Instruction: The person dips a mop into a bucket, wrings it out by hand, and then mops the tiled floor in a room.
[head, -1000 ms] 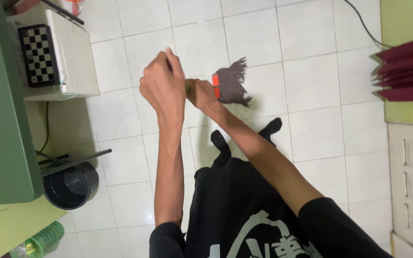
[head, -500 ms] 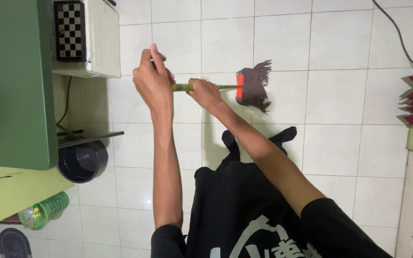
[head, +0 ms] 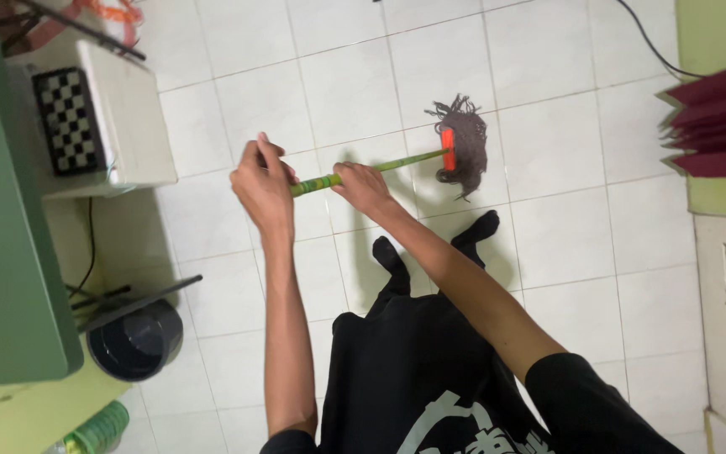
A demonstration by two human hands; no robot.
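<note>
The left hand (head: pixel 264 182) covered the top end of the green mop handle (head: pixel 380 165). The dark bucket (head: pixel 134 340) sat partly under the green cabinet (head: pixel 6 277), and a green bottle (head: pixel 98 430) was cut off at the bottom edge.

Bright even indoor light, soft glare on the glossy floor tiles (head: pixel 548 252), faint shadows beneath the arms, sharp focus, slight edge stretching

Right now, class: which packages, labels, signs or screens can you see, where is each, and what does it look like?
Plastic bottle: bottom left on the floor, clear with a green ribbed label.
Shirt print: pale lettering on the person's black shirt, bottom centre.
No signs or screens in view.
</note>
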